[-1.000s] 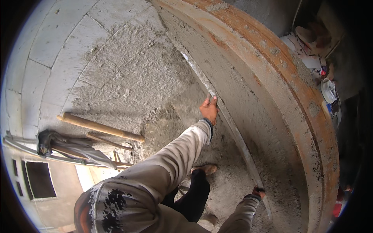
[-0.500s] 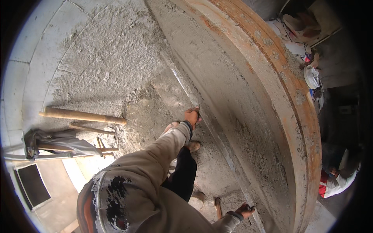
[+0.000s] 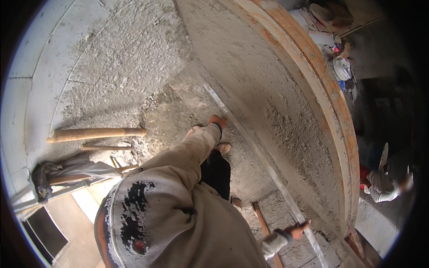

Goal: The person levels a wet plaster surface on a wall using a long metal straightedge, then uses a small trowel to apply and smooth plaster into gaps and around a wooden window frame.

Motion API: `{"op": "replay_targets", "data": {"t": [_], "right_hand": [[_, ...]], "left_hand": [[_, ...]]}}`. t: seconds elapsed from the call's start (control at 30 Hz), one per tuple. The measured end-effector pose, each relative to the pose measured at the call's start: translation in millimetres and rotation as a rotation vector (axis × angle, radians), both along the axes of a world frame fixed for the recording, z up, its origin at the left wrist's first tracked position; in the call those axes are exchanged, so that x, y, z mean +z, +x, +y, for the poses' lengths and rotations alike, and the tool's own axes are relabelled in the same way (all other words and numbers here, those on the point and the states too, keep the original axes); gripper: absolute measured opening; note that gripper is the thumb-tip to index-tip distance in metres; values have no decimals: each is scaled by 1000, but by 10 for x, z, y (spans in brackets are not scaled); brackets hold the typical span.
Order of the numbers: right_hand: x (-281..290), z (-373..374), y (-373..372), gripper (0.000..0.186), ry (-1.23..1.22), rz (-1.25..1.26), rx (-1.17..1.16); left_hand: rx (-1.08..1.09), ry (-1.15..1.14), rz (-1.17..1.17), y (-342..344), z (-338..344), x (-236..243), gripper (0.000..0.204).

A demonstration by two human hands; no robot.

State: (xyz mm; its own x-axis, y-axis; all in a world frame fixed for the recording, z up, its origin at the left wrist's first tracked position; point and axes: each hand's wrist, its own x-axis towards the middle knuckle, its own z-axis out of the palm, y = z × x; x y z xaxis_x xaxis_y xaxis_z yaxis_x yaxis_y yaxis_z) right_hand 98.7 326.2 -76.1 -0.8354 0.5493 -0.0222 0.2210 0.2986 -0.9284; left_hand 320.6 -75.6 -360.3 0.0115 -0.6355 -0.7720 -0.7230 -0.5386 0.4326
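Note:
A long, pale straightedge (image 3: 271,166) lies diagonally along the plastered curved wall face (image 3: 287,134). My left hand (image 3: 217,121) is beside its upper part; the fingers are blurred and partly hidden, so I cannot tell whether they touch it. My right hand (image 3: 299,230) is closed on the straightedge lower down. Rough grey mortar (image 3: 120,71) coats the surface to the left. A foot (image 3: 223,148) and my dark trouser leg (image 3: 214,174) show below my left arm.
An orange-stained rim (image 3: 319,62) edges the curved face. At left lie a wooden pole (image 3: 96,134), thinner sticks and a dark draped cloth (image 3: 49,174). A wooden batten (image 3: 263,223) is beside my right forearm. Another person (image 3: 380,187) works at right; assorted clutter (image 3: 339,67) sits beyond the rim.
The view has shifted. The straightedge's lower part and my right hand sit farther right than half a second ago. My left hand appears a little separated from the bar it was gripping.

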Motion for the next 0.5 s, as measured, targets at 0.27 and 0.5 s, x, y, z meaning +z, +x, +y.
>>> {"op": "replay_targets", "data": {"t": [0.27,0.5], "right_hand": [[-705,-621,168,50,-571,-43,118],[1249,-1602,880,49,-318,211,10]], "left_hand": [[-93,-300,-3,1785,-792,334,43],[-688,-164,-488,3610,-1481,80,53]]}}
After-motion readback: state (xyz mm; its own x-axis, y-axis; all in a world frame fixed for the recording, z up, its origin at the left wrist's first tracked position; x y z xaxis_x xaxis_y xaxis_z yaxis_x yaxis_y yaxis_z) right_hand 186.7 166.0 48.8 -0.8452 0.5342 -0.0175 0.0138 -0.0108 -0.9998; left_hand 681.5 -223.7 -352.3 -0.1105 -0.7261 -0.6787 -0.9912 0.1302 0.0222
